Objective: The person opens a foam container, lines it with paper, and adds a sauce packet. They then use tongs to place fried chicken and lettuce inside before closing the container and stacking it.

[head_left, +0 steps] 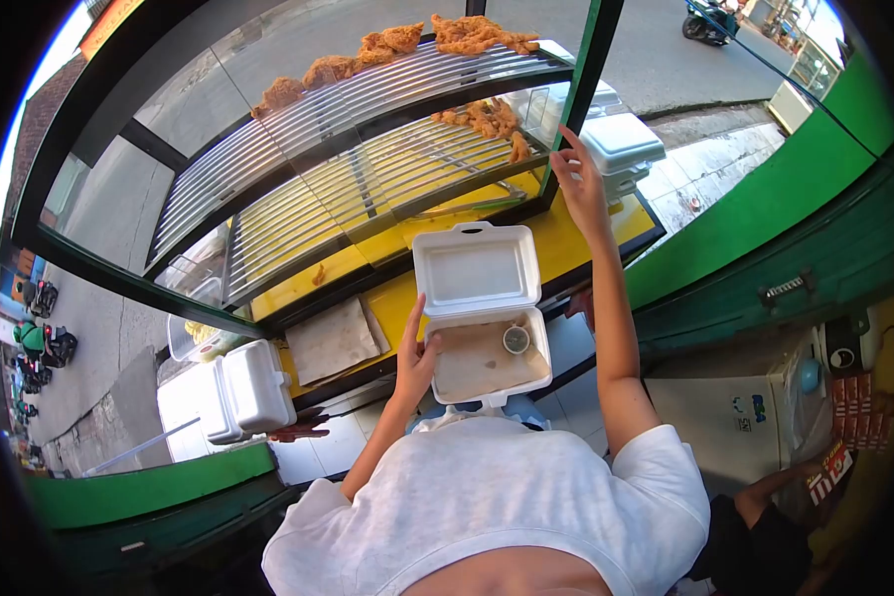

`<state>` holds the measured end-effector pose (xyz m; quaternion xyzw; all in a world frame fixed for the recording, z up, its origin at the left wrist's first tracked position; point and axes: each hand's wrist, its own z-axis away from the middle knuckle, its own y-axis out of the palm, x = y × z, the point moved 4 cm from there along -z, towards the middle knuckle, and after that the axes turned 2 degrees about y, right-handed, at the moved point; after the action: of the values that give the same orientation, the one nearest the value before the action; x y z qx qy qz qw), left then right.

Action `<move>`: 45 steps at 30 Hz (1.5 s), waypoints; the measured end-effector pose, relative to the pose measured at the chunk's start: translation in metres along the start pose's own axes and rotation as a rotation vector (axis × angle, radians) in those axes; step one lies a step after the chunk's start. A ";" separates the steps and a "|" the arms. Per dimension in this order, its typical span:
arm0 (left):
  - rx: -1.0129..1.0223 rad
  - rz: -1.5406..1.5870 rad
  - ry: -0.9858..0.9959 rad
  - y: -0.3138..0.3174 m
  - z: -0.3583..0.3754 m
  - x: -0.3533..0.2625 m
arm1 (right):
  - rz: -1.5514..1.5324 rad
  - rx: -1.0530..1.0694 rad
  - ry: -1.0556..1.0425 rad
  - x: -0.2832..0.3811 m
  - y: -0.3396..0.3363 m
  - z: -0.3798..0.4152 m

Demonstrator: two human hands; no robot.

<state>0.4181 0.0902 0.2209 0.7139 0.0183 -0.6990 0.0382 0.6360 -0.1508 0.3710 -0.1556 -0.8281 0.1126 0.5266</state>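
Observation:
An open white foam takeaway box [477,260] is in front of my chest, its lid folded back toward the display case. Brown paper [462,370] lines its base, and a small clear cup with dark contents [516,340] sits at the right inside. My left hand [418,360] grips the box's left side, thumb over the rim. My right hand [579,179] is raised beside the green post [578,94] of the display case, its fingers apart and nothing in them. Stacked foam boxes [621,141] stand just beyond it.
Fried chicken pieces [482,35] lie on the slatted racks [288,139], with metal tongs [477,204] low in the case. Brown paper sheets [333,343] rest on the yellow counter [397,308]. Closed foam boxes [256,385] stand at left. Another person's arm [765,492] is at lower right.

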 end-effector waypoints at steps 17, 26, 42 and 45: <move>-0.387 0.233 0.007 0.047 0.009 -0.002 | -0.158 0.170 -0.146 -0.017 0.019 -0.034; -0.464 0.317 0.062 0.049 0.020 -0.014 | -0.241 0.400 -0.135 0.012 0.059 -0.016; -0.448 0.280 0.103 -0.001 0.029 -0.017 | -0.278 0.618 -0.084 0.053 0.118 0.009; -0.448 0.293 0.117 -0.009 0.032 -0.018 | -0.293 0.674 -0.090 0.061 0.135 0.014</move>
<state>0.3849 0.0971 0.2375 0.7220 0.0712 -0.6219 0.2947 0.6176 -0.0034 0.3692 0.1517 -0.7804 0.3091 0.5219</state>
